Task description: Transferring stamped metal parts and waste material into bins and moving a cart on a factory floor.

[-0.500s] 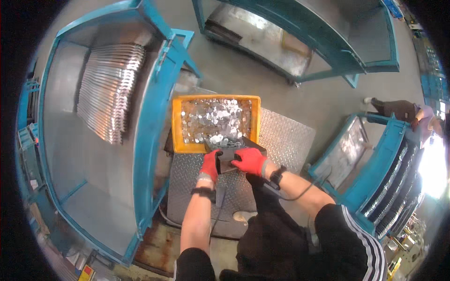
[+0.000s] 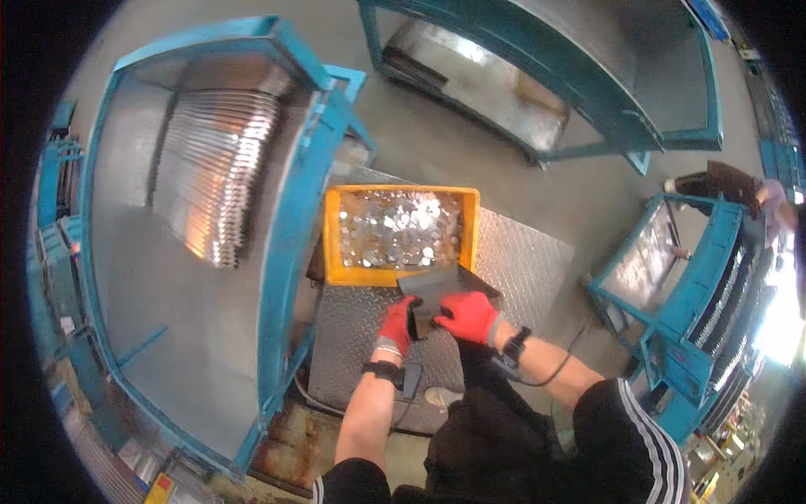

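Note:
My left hand (image 2: 395, 323), in a red glove, grips the near left side of a dark grey metal scoop-like tray (image 2: 445, 287). My right hand (image 2: 469, 318), gloved in red too, is closed on the tray's near right side. The tray widens away from me, and its far edge reaches the near rim of a yellow plastic bin (image 2: 332, 244). No discs show on the visible inside of the tray. Many shiny round metal discs (image 2: 395, 231) lie spread over the bin's floor.
Under the bin lies a checkered steel plate (image 2: 529, 252). At the left stands a large blue metal bin (image 2: 281, 252) with stacked metal strips (image 2: 214, 160). Another blue frame (image 2: 537, 76) is at the back; a blue rack (image 2: 680, 290) and a person (image 2: 739, 185) are at the right.
Discs seen at the tray's far end earlier are gone from it. Both hands and the tray sit a little lower and further right in the picture; the whole view has shifted too.

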Action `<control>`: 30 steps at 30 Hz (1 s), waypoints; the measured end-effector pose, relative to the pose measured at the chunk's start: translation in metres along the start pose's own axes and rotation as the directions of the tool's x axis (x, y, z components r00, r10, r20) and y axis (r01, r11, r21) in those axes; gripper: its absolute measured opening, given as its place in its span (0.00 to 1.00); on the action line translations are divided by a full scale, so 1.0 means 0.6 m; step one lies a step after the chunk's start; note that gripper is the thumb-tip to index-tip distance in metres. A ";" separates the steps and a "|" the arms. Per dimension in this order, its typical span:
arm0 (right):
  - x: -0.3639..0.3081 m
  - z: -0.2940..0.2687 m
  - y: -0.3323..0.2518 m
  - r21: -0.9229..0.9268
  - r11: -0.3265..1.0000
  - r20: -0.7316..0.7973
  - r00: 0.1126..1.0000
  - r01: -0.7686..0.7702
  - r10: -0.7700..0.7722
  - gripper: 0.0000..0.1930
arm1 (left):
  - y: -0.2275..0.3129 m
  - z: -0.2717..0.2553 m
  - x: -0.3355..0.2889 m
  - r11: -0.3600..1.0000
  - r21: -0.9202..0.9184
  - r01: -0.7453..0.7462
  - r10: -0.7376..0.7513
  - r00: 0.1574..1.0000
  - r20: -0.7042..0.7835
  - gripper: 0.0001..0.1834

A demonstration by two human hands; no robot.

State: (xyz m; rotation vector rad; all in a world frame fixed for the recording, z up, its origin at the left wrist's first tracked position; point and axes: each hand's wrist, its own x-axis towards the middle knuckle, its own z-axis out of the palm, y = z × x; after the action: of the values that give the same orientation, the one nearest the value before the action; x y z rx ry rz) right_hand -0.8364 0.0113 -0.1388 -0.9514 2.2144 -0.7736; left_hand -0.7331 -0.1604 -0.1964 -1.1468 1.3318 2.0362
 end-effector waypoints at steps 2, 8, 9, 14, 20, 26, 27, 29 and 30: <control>-0.026 -0.002 -0.053 -0.012 0.999 0.043 0.998 0.040 -0.040 0.16 | -0.007 -0.023 -0.061 0.950 -0.202 0.237 -0.240 0.971 0.011 0.20; -0.148 -0.026 -0.192 -0.088 0.940 0.298 0.909 0.331 -0.292 0.16 | -0.134 -0.031 -0.292 0.806 0.400 -0.436 0.472 0.881 0.009 0.19; -0.154 -0.038 -0.206 -0.094 0.882 0.269 0.865 0.461 -0.424 0.15 | -0.129 -0.022 -0.300 0.866 0.342 -0.364 0.404 0.913 -0.051 0.18; -0.221 -0.079 -0.346 0.084 0.716 0.415 0.629 0.693 -0.658 0.16 | -0.185 0.008 -0.457 0.880 -0.029 -0.474 0.376 0.732 -0.569 0.27; -0.379 -0.064 -0.561 0.439 0.685 0.327 0.607 0.581 -0.724 0.19 | -0.352 0.049 -0.874 0.852 -0.131 -0.506 0.069 0.357 -0.932 0.35; -0.284 -0.046 -0.702 0.488 0.565 0.366 0.432 0.665 -0.824 0.18 | -0.392 0.057 -1.030 0.517 -0.201 -0.832 -0.330 0.022 -0.944 0.35; -0.316 -0.025 -0.710 0.486 0.545 0.431 0.354 0.683 -0.830 0.18 | -0.459 0.059 -1.039 0.546 -0.112 -0.830 -0.395 -0.137 -0.909 0.34; -0.384 0.005 -0.723 0.462 0.478 0.435 0.279 0.747 -0.856 0.18 | -0.544 0.060 -1.087 0.349 -0.048 -0.936 -0.489 -0.138 -0.861 0.31; -0.400 0.013 -0.730 0.440 0.393 0.448 0.182 0.807 -0.875 0.17 | -0.607 0.055 -1.084 0.277 0.015 -0.961 -0.460 -0.147 -0.876 0.29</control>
State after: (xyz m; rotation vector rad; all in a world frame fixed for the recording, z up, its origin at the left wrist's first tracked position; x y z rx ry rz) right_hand -0.5104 -0.0561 0.2337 -2.0924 0.8476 -0.8067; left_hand -0.1194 0.0732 0.1575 -4.1066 0.6284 2.0991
